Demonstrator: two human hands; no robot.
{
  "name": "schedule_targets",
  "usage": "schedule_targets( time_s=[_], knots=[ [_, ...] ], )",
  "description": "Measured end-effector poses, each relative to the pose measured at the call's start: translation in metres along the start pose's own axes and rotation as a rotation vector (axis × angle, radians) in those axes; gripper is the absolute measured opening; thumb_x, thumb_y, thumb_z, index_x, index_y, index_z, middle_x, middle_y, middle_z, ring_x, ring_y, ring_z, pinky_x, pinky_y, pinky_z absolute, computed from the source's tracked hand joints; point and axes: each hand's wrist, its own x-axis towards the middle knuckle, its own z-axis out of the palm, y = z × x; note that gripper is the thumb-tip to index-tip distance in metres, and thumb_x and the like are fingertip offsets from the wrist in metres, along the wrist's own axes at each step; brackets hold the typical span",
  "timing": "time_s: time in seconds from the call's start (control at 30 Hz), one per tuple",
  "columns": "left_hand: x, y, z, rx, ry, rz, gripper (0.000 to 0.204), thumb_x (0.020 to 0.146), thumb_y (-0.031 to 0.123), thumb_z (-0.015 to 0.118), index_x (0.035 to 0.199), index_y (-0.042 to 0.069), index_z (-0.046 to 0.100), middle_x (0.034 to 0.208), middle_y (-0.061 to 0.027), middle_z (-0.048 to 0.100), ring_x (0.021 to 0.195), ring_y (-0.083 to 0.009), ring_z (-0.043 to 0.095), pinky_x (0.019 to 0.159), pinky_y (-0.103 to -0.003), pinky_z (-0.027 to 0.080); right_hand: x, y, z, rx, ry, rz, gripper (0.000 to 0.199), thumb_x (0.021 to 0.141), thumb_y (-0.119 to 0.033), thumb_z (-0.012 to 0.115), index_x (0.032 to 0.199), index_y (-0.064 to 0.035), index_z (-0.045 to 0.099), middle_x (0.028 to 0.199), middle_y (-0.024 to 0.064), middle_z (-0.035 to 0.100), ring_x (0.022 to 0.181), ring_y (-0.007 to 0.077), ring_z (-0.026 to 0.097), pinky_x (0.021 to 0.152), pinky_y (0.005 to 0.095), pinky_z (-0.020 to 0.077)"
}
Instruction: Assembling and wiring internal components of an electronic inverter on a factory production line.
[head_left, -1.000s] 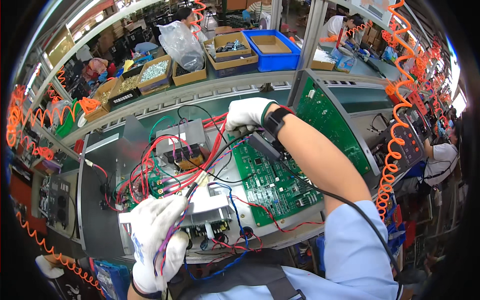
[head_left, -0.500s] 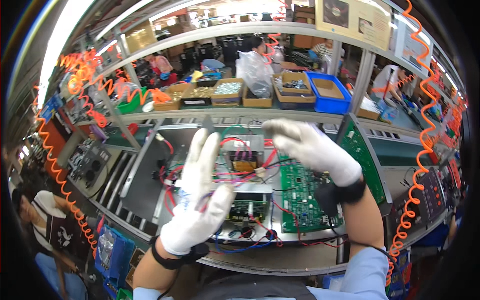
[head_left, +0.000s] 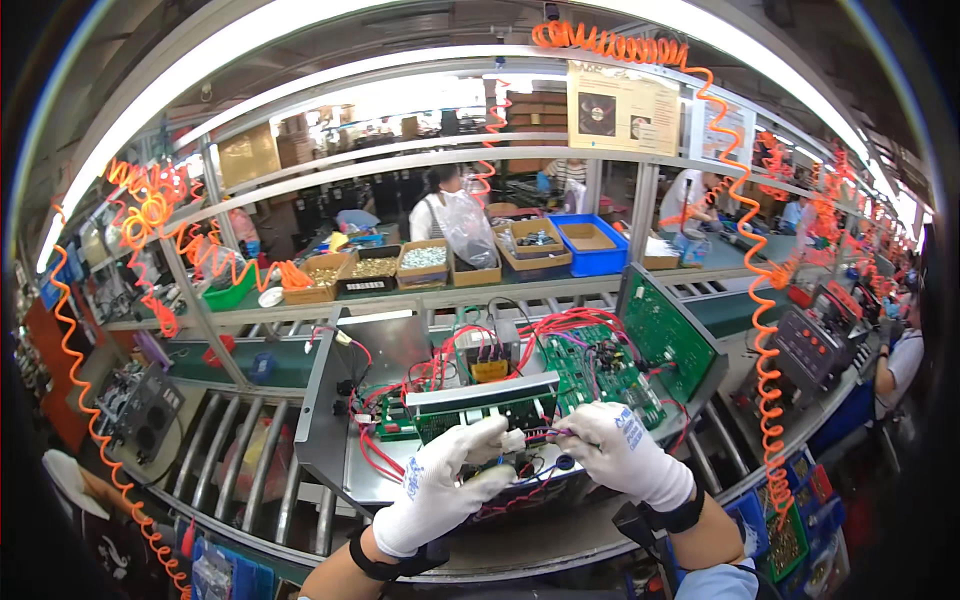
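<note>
Pinching thin wires (head_left: 545, 436) together, left hand (head_left: 445, 487) and right hand (head_left: 622, 452) work at the chassis (head_left: 340, 440) front edge.

Red wires (head_left: 560, 325) and upright circuit boards (head_left: 480, 400) crowd the tray's middle; an orange coiled hose (head_left: 765, 330) hangs at right. Bare tray floor (head_left: 360, 470) at left stays passable.

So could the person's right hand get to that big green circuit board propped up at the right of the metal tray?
Probably yes: the right hand sits near the tilted green circuit board, with only red wires and open tray between them.
</note>
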Motion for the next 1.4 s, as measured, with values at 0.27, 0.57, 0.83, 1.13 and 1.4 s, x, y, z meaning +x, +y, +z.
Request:
schedule_targets(
  time_s=[0.27, 0.57, 0.83, 1.13, 1.4],
  knots=[
    [-0.022, -0.036, -0.014, -0.683, -0.032, -0.552, 0.028, 0.092, 0.012, 0.065, 0.116, -0.004, 0.06, 0.099, -0.0092, 0.07, 0.081, -0.0126, 0.067, 0.07, -0.024, 0.054, -0.003, -0.036, 0.05, -0.044, 0.112, -0.078, 0.038, 0.073, -0.011, 0.074, 0.109, -0.0027, 0.064, 0.077, 0.0101, 0.062, 0.07, 0.0296, 0.061, 0.061, 0.0394, 0.0477],
    [-0.036, -0.021, -0.019, -0.404, -0.069, -0.429, 0.038, 0.097, 0.012, 0.054, 0.131, -0.003, 0.048, 0.093, -0.0092, 0.068, 0.074, -0.0114, 0.063, 0.065, -0.024, 0.05, -0.004, -0.027, 0.028, 0.5, 0.556, 0.239, 0.01, 0.09, -0.007, 0.061, 0.098, -0.0054, 0.066, 0.082, 0.0034, 0.066, 0.071, 0.0171, 0.062, 0.061, 0.0302, 0.0475],
    [0.003, -0.046, -0.061, 0.729, 0.3, 0.23, 0.052, 0.076, 0.009, 0.068, 0.125, 0.0, 0.054, 0.124, -0.0226, 0.055, 0.117, -0.0395, 0.051, 0.101, -0.046, 0.039, 0.048, -0.038, 0.034, 0.13, 0.466, 0.05, 0.007, 0.086, -0.013, 0.07, 0.089, -0.0093, 0.065, 0.071, 0.002, 0.063, 0.06, 0.016, 0.058, 0.066, 0.0302, 0.0497],
    [0.006, -0.06, -0.049, 0.773, -0.012, 0.067, 0.076, 0.067, 0.023, 0.076, 0.134, 0.003, 0.047, 0.134, -0.0186, 0.047, 0.128, -0.0397, 0.04, 0.105, -0.049, 0.034, 0.031, -0.022, 0.099, -0.368, 0.39, -0.055, 0.015, 0.076, -0.02, 0.077, 0.07, -0.0134, 0.064, 0.051, 0.0039, 0.051, 0.048, 0.0243, 0.055, 0.049, 0.0378, 0.0416],
    [0.007, -0.07, -0.047, 0.798, 0.053, 0.118, 0.076, 0.067, 0.021, 0.074, 0.135, 0.003, 0.047, 0.127, -0.0186, 0.05, 0.123, -0.0376, 0.044, 0.1, -0.047, 0.038, 0.037, -0.019, 0.105, -0.415, 0.429, -0.087, 0.013, 0.073, -0.017, 0.077, 0.071, -0.0123, 0.064, 0.053, 0.004, 0.052, 0.049, 0.0249, 0.056, 0.049, 0.0381, 0.0428]
  ],
)
